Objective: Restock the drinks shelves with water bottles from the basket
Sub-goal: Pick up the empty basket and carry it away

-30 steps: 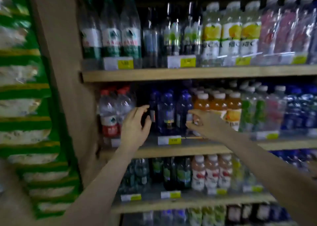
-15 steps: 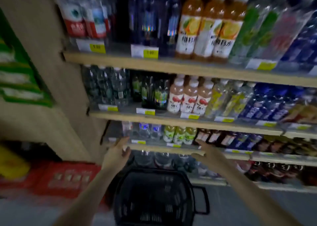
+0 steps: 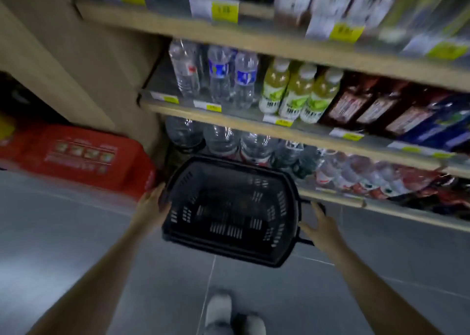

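Nearest the camera, below both forearms, a pale shoe [image 3: 219, 309] is seen on the grey tiled floor [image 3: 76, 245]. Farther out, the left hand [image 3: 152, 205] is laid against the left rim of the black basket [image 3: 230, 211], its fingers closed loosely around the edge, though blur prevents the exact grip from being told. The right hand [image 3: 321, 226] is held with its fingers spread, just beside the basket's right side and in front of the black handle [image 3: 309, 221] that projects there; whether it is touching the handle cannot be told. Between the two hands the basket is seen from above, its slotted walls and bottom visible, and no bottle is made out inside it in the dim light. Beyond the left hand a red carton [image 3: 84, 156] is placed on the floor against a beige side panel [image 3: 101, 62]. Just past the basket, on the lowest shelf, large clear water bottles [image 3: 221, 139] are lined up, with red-labelled bottles [image 3: 356, 172] further to the right of the right hand. One shelf [image 3: 229, 114] higher, smaller water bottles [image 3: 218, 75] with blue labels are stood upright, and to their right green drink bottles [image 3: 297, 90] and dark bottles [image 3: 368, 105] are ranged. Farthest up, yellow price tags [image 3: 225, 10] are fixed along the edge of an upper shelf.
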`<state>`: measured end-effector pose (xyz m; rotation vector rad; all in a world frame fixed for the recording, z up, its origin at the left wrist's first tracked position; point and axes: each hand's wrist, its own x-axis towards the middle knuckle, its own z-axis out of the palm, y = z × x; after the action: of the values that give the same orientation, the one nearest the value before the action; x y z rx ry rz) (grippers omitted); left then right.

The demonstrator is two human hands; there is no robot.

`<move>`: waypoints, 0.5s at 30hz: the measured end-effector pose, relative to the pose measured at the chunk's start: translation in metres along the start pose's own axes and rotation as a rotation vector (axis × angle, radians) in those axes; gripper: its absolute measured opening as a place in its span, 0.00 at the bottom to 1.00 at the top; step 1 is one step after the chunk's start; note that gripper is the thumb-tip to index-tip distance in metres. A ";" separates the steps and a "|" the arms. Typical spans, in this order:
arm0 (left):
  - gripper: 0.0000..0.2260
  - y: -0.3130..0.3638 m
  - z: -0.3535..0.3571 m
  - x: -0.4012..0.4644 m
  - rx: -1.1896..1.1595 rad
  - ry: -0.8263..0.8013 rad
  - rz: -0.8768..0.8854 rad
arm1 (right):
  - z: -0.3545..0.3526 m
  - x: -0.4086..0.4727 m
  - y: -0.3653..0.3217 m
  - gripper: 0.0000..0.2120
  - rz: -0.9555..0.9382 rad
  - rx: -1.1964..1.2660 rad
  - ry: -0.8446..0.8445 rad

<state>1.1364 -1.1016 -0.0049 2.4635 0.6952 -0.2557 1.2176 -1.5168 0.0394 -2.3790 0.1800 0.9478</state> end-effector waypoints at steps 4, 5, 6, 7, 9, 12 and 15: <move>0.32 -0.057 0.070 0.046 0.076 -0.052 -0.029 | 0.055 0.069 0.038 0.42 0.071 -0.054 0.053; 0.34 -0.069 0.085 0.054 0.084 -0.068 -0.047 | 0.066 0.085 0.047 0.43 0.073 -0.046 0.063; 0.37 -0.080 0.098 0.061 0.088 -0.076 -0.072 | 0.075 0.100 0.054 0.43 0.067 -0.030 0.070; 0.39 -0.089 0.110 0.069 0.089 -0.079 -0.099 | 0.084 0.114 0.060 0.44 0.060 -0.021 0.071; 0.42 -0.102 0.130 0.082 0.070 -0.090 -0.122 | 0.096 0.136 0.067 0.45 0.061 -0.036 0.079; 0.40 -0.108 0.149 0.085 0.053 -0.012 -0.143 | 0.108 0.151 0.073 0.44 0.072 -0.034 0.173; 0.33 -0.110 0.150 0.083 0.016 0.107 -0.124 | 0.114 0.152 0.076 0.41 0.021 -0.014 0.267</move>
<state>1.1438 -1.0738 -0.2069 2.4670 0.8962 -0.1778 1.2378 -1.5048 -0.1641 -2.5138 0.3003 0.6390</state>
